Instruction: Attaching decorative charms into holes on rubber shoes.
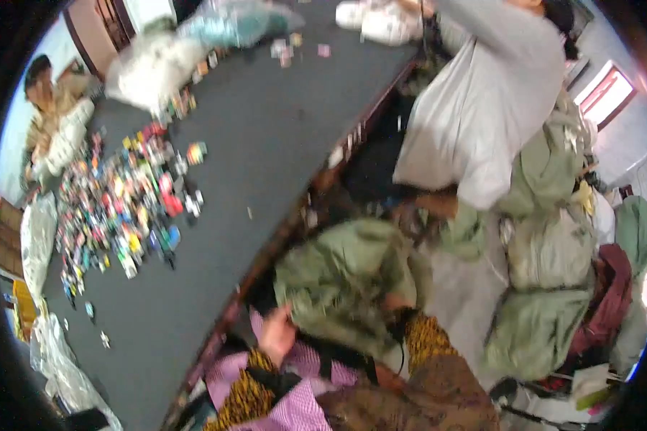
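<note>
Left fingers (285, 316): curled together, clamped on near-left edge of green sack
Right fingers (394, 302): at sack's near-right side, touching; blurred and partly hidden, cannot tell how far open
Green sack (349, 251): in front of the person, off the counter, just beside its right edge; crumpled, between both hands
Cuffs (430, 341): yellow-black pattern, both wrists
Counter (244, 136): dark top, runs diagonally
Small pieces (126, 197): multicoloured pile, left part of counter, a few strays apart; types too small to tell
Clear plastic bag (151, 72): far left side of counter, beyond pile
Co-worker (510, 36): grey sleeve, upper right, next to large white sack (467, 118)
Stacked sacks (535, 327): green, right side
Maroon cloth (611, 294): beside the stack
</note>
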`<state>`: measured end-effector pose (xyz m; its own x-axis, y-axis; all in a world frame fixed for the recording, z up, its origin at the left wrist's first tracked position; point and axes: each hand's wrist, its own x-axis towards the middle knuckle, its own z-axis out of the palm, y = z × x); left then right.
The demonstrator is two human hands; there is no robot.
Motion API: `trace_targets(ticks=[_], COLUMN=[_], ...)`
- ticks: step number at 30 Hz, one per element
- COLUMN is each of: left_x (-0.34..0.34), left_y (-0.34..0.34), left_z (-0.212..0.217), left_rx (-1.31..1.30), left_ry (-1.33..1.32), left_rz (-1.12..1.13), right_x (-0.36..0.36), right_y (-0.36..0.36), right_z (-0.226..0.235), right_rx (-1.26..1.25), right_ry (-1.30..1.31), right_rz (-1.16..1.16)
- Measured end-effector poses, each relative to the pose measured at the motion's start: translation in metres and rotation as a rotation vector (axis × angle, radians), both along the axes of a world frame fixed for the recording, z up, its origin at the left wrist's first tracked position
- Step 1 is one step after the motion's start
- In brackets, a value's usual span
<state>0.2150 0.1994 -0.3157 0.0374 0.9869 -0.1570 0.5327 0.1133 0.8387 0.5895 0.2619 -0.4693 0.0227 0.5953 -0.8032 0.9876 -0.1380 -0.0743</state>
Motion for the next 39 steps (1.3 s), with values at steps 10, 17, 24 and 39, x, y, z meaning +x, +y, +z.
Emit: trace_targets(ticks=[10, 17, 24, 39], left_x=[0.005, 0.000, 0.009, 0.006], left_y=[0.006, 0.011, 0.020, 0.023], left_z=[0.042, 0.054, 0.047, 0.032], left_rx=[-0.623, -0.641, -0.702, -0.677], left_ry=[-0.726, -0.465, -0.472, -0.656], left_rz=[0.387, 0.318, 0.241, 0.378], right_x=[-0.068, -0.004, 0.013, -0.074], right_y=[0.076, 0.143, 0.156, 0.102], right_z=[-0.021, 0.009, 0.008, -0.105], right_rx=[0.021, 0.566, 0.845, 0.324], right_ry=[0.264, 0.430, 0.547, 0.366], right_rz=[-0.244, -0.823, -0.943, -0.454])
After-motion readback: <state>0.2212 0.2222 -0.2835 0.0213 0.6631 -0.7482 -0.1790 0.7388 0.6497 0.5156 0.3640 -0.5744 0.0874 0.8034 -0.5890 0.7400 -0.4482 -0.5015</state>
